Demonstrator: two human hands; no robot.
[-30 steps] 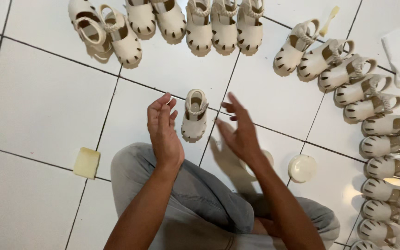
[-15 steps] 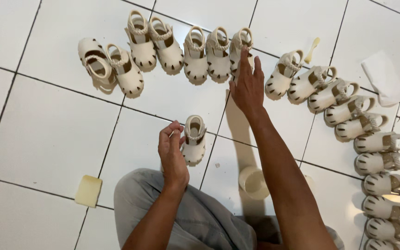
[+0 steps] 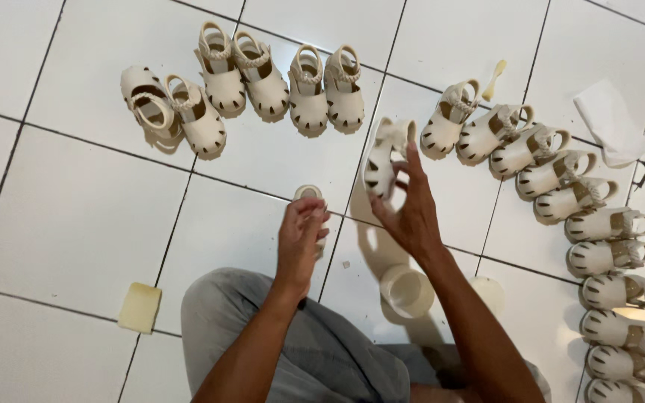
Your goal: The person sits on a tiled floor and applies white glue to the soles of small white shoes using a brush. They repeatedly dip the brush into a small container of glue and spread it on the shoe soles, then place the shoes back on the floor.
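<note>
Head view: the right hand (image 3: 410, 213) lifts a cream baby sandal (image 3: 382, 158) clear of the white tiled floor (image 3: 76, 224), pinched between thumb and fingertips, other fingers loosely spread. The left hand (image 3: 300, 239) curls closed around a second sandal (image 3: 309, 195), low over the tile, just above the grey-trousered knee (image 3: 218, 306).

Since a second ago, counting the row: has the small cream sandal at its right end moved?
Yes. The small cream sandal left the row of sandals; the right hand holds it nearer the grey-trousered knee.
</note>
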